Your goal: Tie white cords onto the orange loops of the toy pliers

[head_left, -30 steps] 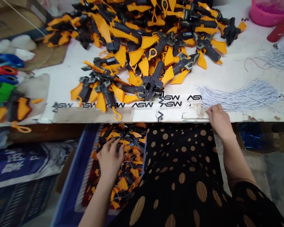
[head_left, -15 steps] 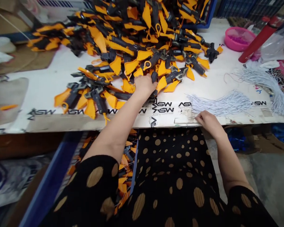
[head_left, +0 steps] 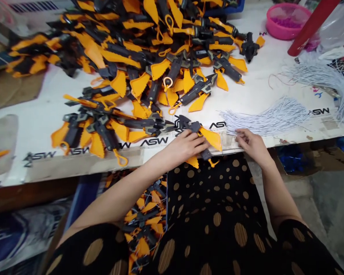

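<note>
My left hand (head_left: 190,144) is closed over a black and orange winged plastic toy (head_left: 210,139) at the table's front edge. One orange wing points to the right, and a small orange loop hangs over the edge. My right hand (head_left: 250,143) is at the left end of a bundle of white strings (head_left: 275,118), thumb and forefinger curled towards each other. What looks like a thin strand is at its fingertips, hard to make out. Left of my left hand, another such toy (head_left: 151,124) lies on the table.
A large heap of the same toys (head_left: 126,49) covers the table's back and left. More fill a blue crate (head_left: 83,191) below the edge. At the right are a pink bowl (head_left: 288,36), a red cylinder (head_left: 312,28) and a second white string bundle (head_left: 321,76).
My left hand has come from the heap towards the front edge, bringing one toy with it. My right hand stays by the strings, its fingers slightly shifted. The view has moved a little.
</note>
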{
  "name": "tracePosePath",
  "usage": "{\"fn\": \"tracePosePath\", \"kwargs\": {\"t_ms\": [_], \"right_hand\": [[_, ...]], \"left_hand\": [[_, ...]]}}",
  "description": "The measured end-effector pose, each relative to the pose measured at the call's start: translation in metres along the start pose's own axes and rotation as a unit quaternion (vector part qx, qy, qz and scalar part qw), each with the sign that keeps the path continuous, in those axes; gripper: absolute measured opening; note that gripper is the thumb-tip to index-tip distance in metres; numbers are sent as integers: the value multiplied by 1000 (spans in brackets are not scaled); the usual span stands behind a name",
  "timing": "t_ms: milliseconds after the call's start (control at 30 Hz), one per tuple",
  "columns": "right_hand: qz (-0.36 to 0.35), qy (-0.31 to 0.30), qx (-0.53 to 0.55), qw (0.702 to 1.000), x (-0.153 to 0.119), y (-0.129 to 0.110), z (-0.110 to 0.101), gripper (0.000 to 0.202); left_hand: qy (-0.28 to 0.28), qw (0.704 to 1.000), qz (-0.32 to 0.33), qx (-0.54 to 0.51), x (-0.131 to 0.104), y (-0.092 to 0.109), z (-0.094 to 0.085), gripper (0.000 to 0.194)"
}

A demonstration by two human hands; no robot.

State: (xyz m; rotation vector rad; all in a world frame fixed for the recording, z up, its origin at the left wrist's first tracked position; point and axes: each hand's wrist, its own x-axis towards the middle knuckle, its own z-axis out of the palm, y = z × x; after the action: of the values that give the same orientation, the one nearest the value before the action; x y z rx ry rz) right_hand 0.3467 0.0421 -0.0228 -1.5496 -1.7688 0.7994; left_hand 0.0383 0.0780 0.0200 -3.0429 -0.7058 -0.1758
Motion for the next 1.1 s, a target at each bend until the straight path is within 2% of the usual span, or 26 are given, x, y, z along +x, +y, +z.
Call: {"fn": "tracePosePath", "kwargs": {"t_ms": [100,167,200,267,333,400,500,567,633,733,833,900,933,1000,1100], "right_hand": [[-10,12,65,998,0,-7,5,47],[-22,26,107,994,-1,-11,11,45],[-34,30,116,992,-3,-14,15,41],[-71,29,112,991,-8,-23,24,34],[-125,18,97,987,-17,-36,36,28],[-193,-6,93,977,-31,-52,50,20],[-268,-81,126,952,-52,-73,71,16],[-282,-121,138,942,-63,-80,82,17],[-285,-124,123,942,-69,-80,88,17],[-249,-77,93,961,-69,-74,89,17],[-193,-33,13,980,-65,-68,88,16],[-181,-27,-60,981,-64,-65,91,17],[-178,-30,-88,980,-63,-65,94,18],[-169,-39,-117,978,-62,-65,102,19],[-147,-44,-120,981,-60,-68,112,21]], "left_hand": [[8,1000,-15,-17,-12,-2,11,43],[49,995,-79,-32,-22,2,18,45],[89,987,-126,-39,-27,8,23,42],[197,953,-222,-64,-37,29,35,29],[285,906,-291,-112,-46,58,51,13],[315,882,-317,-147,-53,87,66,15],[320,868,-348,-151,-57,115,85,20],[316,849,-380,-189,-56,121,91,23],[309,817,-408,-265,-54,121,93,24],[291,751,-450,-386,-52,119,90,23],[264,657,-468,-529,-53,118,85,27],[256,605,-463,-595,-54,118,82,30],[256,590,-462,-611,-54,118,81,31],[257,581,-461,-619,-55,118,78,35],[253,587,-458,-617,-54,118,76,39]]}}
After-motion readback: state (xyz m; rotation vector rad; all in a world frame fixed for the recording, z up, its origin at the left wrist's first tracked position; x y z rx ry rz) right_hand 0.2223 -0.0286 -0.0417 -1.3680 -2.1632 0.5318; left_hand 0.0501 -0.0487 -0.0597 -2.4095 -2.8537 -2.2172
